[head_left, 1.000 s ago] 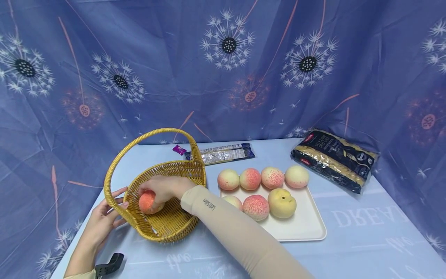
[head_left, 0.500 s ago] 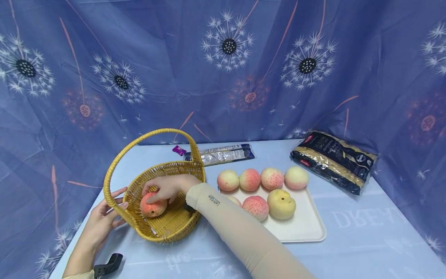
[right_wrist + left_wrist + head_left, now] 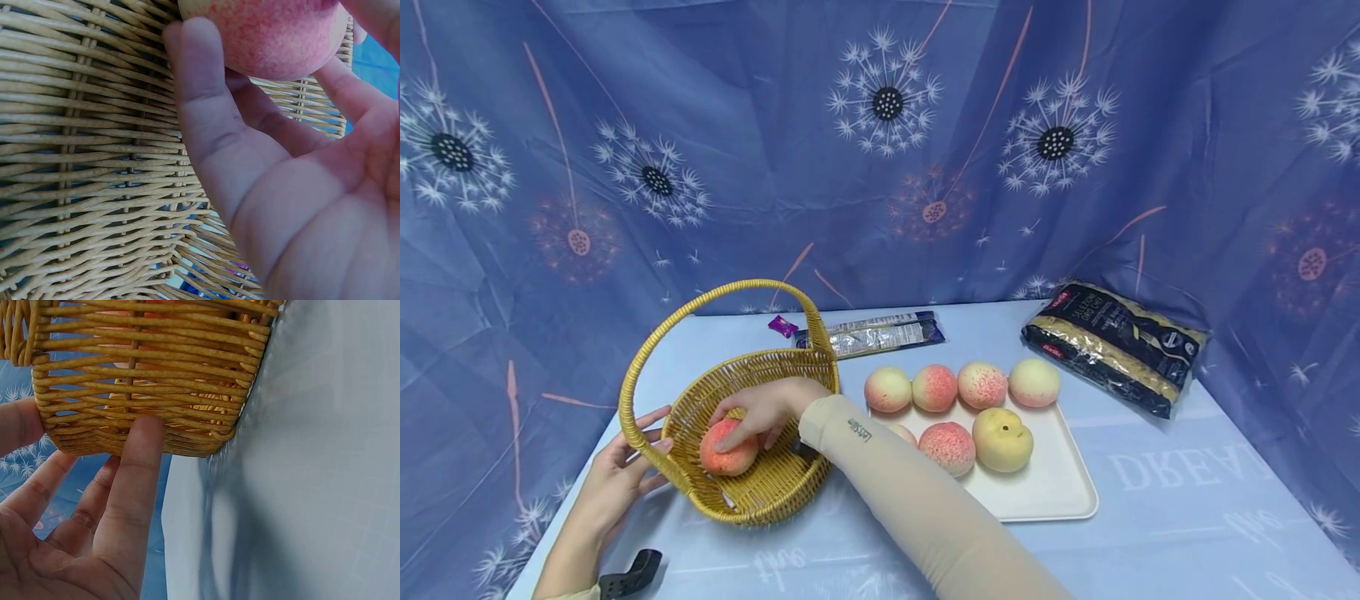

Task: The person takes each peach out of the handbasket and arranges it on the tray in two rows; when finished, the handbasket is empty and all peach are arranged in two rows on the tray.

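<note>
With our right hand (image 3: 765,410) loosely cupping the peach (image 3: 728,447) inside the wicker basket (image 3: 752,492) and our left hand (image 3: 625,467) merely pressing straight fingers on its wall, we risk tipping the light basket.

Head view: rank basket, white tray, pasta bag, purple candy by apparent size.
1. basket, handle included
2. white tray, close to the basket in footprint, so unsure
3. pasta bag, though farther from the camera
4. purple candy
</note>
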`<state>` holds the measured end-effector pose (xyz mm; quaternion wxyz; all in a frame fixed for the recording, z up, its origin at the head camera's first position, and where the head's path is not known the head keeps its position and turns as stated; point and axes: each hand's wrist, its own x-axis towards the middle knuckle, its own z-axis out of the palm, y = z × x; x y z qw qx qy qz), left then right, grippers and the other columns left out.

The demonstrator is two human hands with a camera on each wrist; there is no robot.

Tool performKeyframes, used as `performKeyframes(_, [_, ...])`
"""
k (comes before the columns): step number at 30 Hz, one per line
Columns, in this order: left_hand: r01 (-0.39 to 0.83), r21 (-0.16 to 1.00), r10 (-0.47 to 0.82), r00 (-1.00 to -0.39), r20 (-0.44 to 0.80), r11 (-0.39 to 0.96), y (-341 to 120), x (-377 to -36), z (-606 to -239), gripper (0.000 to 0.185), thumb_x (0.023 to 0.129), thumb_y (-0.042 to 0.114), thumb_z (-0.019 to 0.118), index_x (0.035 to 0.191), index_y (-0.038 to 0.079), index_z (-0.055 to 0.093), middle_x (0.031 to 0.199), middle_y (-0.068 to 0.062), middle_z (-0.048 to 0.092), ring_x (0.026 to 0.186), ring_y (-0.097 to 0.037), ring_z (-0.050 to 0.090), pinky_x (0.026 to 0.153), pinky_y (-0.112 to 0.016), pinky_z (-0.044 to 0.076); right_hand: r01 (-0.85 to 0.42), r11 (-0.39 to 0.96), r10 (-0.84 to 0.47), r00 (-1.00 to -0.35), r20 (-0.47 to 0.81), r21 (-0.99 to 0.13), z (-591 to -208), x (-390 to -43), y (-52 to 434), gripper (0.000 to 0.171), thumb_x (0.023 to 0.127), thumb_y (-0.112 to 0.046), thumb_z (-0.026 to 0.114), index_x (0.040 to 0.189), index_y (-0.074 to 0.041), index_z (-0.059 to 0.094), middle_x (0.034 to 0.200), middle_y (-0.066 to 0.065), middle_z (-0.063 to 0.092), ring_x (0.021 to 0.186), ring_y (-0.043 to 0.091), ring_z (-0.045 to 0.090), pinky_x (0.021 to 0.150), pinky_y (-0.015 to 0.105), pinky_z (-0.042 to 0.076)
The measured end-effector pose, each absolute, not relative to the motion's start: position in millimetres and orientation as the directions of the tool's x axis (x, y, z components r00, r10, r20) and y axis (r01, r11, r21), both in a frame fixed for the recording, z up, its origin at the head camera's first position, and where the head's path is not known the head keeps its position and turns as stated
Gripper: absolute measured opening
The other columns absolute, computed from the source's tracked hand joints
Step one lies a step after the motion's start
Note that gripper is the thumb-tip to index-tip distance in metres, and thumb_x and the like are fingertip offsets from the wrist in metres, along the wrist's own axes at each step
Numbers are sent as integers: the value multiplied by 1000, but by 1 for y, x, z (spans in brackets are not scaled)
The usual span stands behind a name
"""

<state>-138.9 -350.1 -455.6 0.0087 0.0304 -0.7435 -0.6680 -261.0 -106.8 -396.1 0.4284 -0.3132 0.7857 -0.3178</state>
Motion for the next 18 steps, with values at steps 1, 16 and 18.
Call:
performKeyframes(1, [-33, 994, -57, -998, -27, 106, -350, -139, -456, 54, 107, 8, 65, 159, 19, 53, 117, 10, 62, 103, -2, 70, 78, -28, 68, -221, 599, -767, -434, -473, -769, -396, -261, -107, 43, 102, -33, 76, 142, -30, 60, 129, -9, 57, 82, 12, 62, 75, 28, 62])
performKeyframes(16, [-50, 993, -81, -996, -42, 107, -351, -139, -459, 52, 107, 4, 64, 155, 22, 55, 114, 13, 64, 102, -1, 70, 76, -27, 68, -198, 596, -751, -480, -454, -778, -392, -258, -103, 29, 101, -31, 77, 123, -32, 58, 126, -7, 55, 83, 18, 68, 78, 37, 68])
performKeyframes(18, [-51, 993, -81, -996, -43, 107, -351, -139, -458, 52, 107, 4, 64, 155, 23, 56, 114, 13, 64, 102, -1, 70, 76, -27, 68, -217, 579, -763, -484, -429, -786, -390, -261, -99, 30, 102, -32, 76, 125, -32, 57, 127, -7, 55, 86, 18, 68, 80, 38, 68])
